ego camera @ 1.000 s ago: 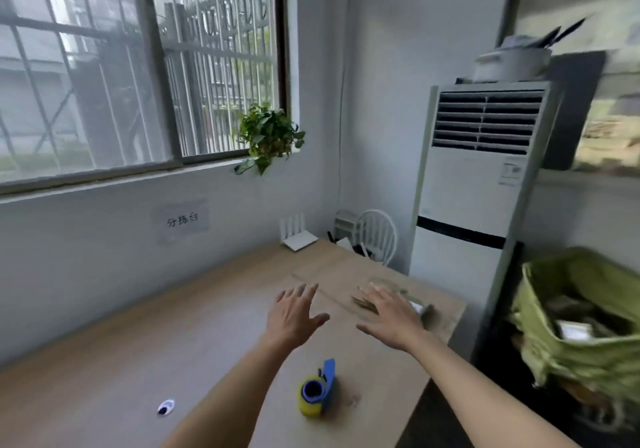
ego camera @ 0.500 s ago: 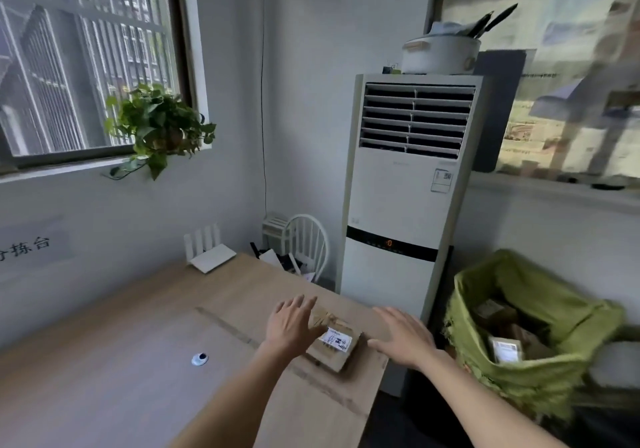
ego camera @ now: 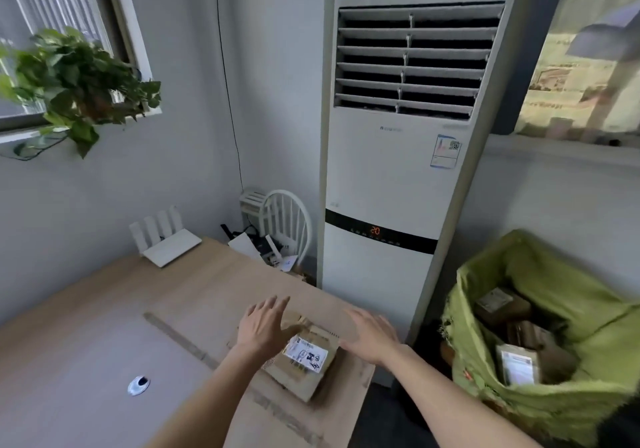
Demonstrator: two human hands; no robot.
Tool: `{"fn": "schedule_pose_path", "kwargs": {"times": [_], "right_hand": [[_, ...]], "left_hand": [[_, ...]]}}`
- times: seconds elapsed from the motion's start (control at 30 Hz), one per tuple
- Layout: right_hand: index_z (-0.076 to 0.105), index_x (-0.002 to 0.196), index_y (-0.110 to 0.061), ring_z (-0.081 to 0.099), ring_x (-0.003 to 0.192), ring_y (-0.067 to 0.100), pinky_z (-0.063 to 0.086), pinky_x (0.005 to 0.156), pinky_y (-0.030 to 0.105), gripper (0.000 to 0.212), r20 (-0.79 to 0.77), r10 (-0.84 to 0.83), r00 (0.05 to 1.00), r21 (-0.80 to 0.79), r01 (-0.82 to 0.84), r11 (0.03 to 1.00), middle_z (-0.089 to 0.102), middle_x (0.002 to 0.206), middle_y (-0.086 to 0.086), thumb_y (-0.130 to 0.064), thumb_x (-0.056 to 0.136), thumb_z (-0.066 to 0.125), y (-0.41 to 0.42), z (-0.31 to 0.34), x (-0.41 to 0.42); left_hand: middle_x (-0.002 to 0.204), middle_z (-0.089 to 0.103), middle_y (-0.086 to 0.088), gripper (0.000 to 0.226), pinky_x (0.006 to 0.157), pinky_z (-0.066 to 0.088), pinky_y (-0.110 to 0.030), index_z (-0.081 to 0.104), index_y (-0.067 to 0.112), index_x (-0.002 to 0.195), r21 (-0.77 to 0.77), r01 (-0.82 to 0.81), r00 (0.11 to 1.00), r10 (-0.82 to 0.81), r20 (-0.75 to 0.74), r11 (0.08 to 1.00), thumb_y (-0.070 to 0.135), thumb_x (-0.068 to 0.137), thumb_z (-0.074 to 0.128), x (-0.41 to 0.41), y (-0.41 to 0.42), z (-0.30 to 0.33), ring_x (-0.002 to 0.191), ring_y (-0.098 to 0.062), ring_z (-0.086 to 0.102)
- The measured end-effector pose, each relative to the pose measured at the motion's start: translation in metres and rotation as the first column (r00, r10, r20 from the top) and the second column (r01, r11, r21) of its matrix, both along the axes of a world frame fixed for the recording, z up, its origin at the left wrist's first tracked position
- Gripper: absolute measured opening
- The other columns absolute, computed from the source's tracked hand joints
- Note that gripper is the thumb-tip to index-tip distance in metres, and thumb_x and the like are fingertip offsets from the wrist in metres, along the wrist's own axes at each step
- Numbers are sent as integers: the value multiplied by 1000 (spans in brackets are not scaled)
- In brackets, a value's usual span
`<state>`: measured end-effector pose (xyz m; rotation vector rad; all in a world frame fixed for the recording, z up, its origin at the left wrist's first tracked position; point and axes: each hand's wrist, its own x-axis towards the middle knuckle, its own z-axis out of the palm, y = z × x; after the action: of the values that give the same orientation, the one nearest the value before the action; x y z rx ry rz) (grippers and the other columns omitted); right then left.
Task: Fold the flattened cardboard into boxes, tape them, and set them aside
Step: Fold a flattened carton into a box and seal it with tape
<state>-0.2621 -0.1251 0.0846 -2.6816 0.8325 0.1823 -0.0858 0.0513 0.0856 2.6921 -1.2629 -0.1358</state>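
Both arms are reaching toward a small stack of flattened cardboard (ego camera: 304,366) that is lying near the right-hand end of the wooden bench (ego camera: 104,309), its top piece carrying a white shipping label (ego camera: 305,354) with dark handwriting. The left hand (ego camera: 265,324) is sitting at the stack's far left corner with fingers spread wide and straight; whether it is actually touching the cardboard cannot be told. The right hand (ego camera: 372,336) is hanging just beside the stack's right edge, also wide and holding nothing.

The step in hand looks like taking up one flattened piece to start a box. To do it well, the person should be bringing the hands onto opposite edges and separating only the top sheet, since the pieces are lying flush and two could lift together. Sliding it toward the bare middle of the bench would be giving room to square it up, as the stack is sitting close to the bench edge and could be nudged off toward the green sack (ego camera: 554,413) of parcels on the floor. No tape dispenser is showing in this view, so it would need locating before sealing. A white router (ego camera: 166,243) is standing well apart at the far wall.
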Motion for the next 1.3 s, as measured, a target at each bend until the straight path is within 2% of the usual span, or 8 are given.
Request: {"fn": "schedule_pose_path", "kwargs": {"times": [0.27,0.5,0.63,0.73,0.9,1.03,1.17,1.3], "right_hand": [[21,160,-27,26,151,19,24,122,41,82,-101,134,986,133,-120,984,25,165,-3,-58,93,57,-98,-85,76],[20,159,-31,31,148,22,31,118,42,94,-190,212,959,260,-159,953,20,166,-8,-60,84,68,-114,-175,100],[10,161,-31,10,155,22,17,125,44,104,-224,224,948,249,-166,954,-1,170,-4,-60,83,71,-107,-225,108],[0,161,-32,-9,156,21,4,126,44,112,-216,297,930,141,-271,952,-15,168,1,-59,81,74,-102,-254,116],[-1,161,-32,-16,154,22,0,127,46,112,-197,380,904,43,-379,924,-18,168,4,-54,82,75,-100,-282,133],[2,160,-40,-9,156,18,10,127,46,102,-174,357,918,74,-349,934,-11,169,-1,-48,86,73,-111,-285,139],[9,159,-43,11,155,22,28,123,40,83,-93,162,982,92,-154,984,-9,169,-3,-35,97,64,-122,-276,148],[18,158,-33,50,131,15,52,89,26,74,8,-105,994,226,100,969,24,160,-5,-27,98,61,-120,-270,158]], "left_hand": [[161,34,0,84,114,31,-39,24,34,158,139,-164,973,183,-138,977,75,89,48,50,-73,-90,143,-23,39],[161,33,0,85,116,32,-41,22,34,158,268,-240,920,307,-243,933,75,89,49,64,-86,-162,141,-22,40],[163,30,1,86,118,30,-41,18,37,158,304,-236,904,323,-281,923,74,88,51,76,-88,-197,144,-23,37],[163,29,0,88,119,29,-41,18,39,158,318,-238,896,334,-292,918,74,86,54,91,-86,-222,145,-23,36],[165,23,-2,88,119,27,-42,18,33,159,335,-246,884,352,-309,910,72,89,53,121,-80,-252,146,-25,33],[161,27,0,88,116,30,-42,22,33,158,305,-272,875,367,-317,913,72,86,56,142,-82,-263,142,-24,36],[165,18,-5,98,120,28,-45,18,38,157,318,-300,847,404,-345,900,79,79,58,159,-90,-271,146,-29,29],[165,10,-11,107,120,26,-48,14,39,157,308,-325,815,430,-389,894,80,72,65,167,-99,-277,150,-32,21]]}}
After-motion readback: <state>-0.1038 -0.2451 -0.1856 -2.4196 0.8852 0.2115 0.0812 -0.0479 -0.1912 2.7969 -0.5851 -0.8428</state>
